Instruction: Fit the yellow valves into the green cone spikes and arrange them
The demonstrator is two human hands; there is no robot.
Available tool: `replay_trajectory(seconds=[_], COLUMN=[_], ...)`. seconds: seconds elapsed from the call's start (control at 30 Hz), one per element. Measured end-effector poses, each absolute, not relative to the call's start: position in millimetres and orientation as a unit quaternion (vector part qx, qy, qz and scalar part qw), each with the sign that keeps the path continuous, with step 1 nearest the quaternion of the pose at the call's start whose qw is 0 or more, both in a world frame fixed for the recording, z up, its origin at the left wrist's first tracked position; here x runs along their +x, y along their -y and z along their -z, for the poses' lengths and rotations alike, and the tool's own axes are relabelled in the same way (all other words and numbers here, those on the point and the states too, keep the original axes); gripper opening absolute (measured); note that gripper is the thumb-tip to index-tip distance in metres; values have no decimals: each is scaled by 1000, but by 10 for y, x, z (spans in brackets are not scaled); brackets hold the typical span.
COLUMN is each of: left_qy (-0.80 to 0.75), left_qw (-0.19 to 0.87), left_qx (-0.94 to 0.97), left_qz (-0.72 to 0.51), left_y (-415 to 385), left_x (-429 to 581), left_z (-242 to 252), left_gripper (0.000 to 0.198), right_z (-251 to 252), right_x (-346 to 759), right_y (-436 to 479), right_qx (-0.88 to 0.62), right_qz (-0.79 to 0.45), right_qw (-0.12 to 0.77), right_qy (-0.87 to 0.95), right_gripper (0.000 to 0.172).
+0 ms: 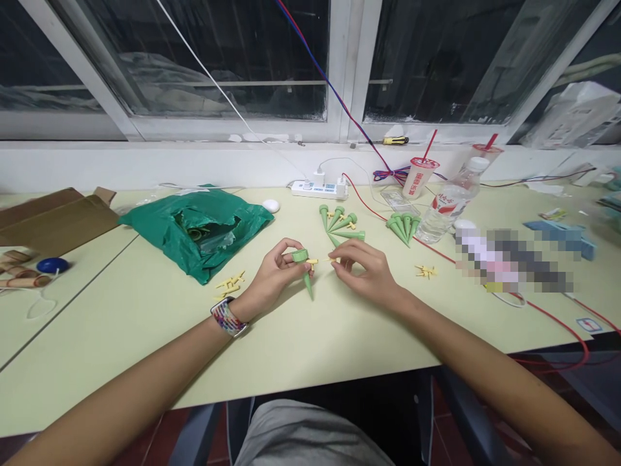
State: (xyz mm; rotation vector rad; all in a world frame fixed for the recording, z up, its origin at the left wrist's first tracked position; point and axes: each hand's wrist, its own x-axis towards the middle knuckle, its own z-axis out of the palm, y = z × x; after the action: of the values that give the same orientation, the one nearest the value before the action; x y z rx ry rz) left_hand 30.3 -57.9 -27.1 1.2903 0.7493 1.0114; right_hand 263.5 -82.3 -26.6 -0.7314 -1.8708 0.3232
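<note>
My left hand (275,272) is closed around a green cone-shaped spike (305,268), held point down just above the pale green table (310,336). My right hand (366,270) pinches a small yellow plastic piece (324,261) that sticks out of the spike's side. Behind my hands lie several more green spikes (339,223) with yellow pieces fitted. A nested bunch of plain green spikes (402,226) lies to their right. Loose yellow pieces (231,281) rest left of my left hand, and another small group of yellow pieces (425,271) right of my right hand.
A crumpled green plastic bag (198,230) lies at the left, with cardboard (53,217) beyond it. A power strip (320,189), a water bottle (449,204), two drink cups with straws (420,176) and a red cable (557,320) occupy the back and right.
</note>
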Motion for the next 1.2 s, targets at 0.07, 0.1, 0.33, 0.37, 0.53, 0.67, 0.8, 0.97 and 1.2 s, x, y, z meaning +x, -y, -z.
replay_trajectory(seconds=[0.07,0.1,0.33,0.37,0.53,0.67,0.8,0.97,1.2], left_qy=[-325,-326,-327,-326,-339,-354,-358,-350,-337], left_qw=[617,614,612,612,601,577,570,590,606], left_qx=[569,573,583,582,594,618,618,593,585], left_qz=[-435,-433,-423,-424,-413,-400,-406,-421,-422], left_y=[592,598,587,584,601,622,615,614,606], left_x=[303,301,294,297,324,334,334,339,322], left_z=[249,238,242,246,226,205,208,208,220], left_gripper=[36,35,36,36,41,45,47,45,43], right_z=[274,280,298,295,296,328,356,354,304], right_x=[2621,2610,2621,2630,2620,2567,2544,2548,2581], right_y=[825,823,819,819,839,860,856,856,870], right_qx=[-289,-281,-279,-280,-274,-284,-335,-342,-385], right_qz=[-134,-132,-110,-106,-90,-133,-242,-322,-344], right_qw=[529,532,528,523,500,511,513,518,458], right_qy=[787,788,794,798,816,800,752,715,723], right_gripper=[14,15,17,17,15,8,10,16,33])
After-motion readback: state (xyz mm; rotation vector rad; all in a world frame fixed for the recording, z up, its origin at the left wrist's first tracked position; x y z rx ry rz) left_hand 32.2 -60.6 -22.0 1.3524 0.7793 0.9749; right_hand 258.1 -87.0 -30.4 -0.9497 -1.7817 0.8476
